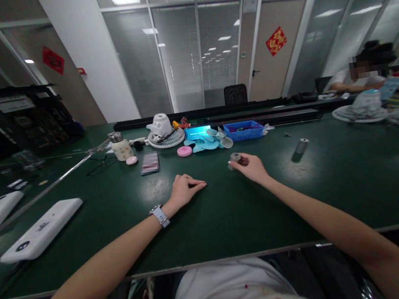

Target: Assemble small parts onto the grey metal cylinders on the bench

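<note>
My right hand (252, 168) is closed round a small clear or silvery object (235, 158) with a round top, just above or on the green table (217, 226). My left hand (185, 190) rests on the table to its left, thumb and fingers pressed together; whatever they may pinch is too small to make out. A watch (160, 216) is on my left wrist. To the right of my right hand, a small silvery cylinder (300, 149) stands on the table.
Behind my hands are a pink disc (184, 151), light-blue fan blades (207, 141), a blue basket (244, 136), a white fan part (166, 138) and a bottle (120, 147). White devices (43, 231) lie at left. A person (353, 79) sits at far right.
</note>
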The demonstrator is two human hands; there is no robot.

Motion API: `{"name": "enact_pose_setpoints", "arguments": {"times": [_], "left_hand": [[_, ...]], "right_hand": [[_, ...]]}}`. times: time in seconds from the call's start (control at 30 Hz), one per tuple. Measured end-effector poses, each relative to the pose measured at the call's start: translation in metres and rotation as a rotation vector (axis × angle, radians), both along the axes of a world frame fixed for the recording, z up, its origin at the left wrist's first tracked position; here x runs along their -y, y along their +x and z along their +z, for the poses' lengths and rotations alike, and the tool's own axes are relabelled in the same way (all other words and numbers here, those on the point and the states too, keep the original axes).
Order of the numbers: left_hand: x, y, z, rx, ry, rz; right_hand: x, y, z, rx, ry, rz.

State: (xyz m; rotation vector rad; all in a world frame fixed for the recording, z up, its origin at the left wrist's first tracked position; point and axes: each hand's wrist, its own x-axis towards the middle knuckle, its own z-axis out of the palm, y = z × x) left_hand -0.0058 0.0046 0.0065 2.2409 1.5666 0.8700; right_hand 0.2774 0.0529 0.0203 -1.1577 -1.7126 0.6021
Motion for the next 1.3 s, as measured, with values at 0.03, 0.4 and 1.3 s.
{"name": "enact_pose_setpoints", "arguments": {"times": [0.03, 0.4, 1.3], "left_hand": [[0.000, 0.000, -0.001, -0.005, 0.003, -0.008], [-0.003, 0.003, -0.005, 0.150, 0.014, 0.117], [-0.001, 0.003, -0.004, 0.230, -0.003, 0.140]], "right_hand": [[-0.012, 0.017, 0.000, 0.019, 0.008, -0.112], [-0.065, 0.123, -0.011, 0.340, -0.214, -0.668], [-0.001, 0.017, 0.025, 0.538, 0.349, -0.081]]}}
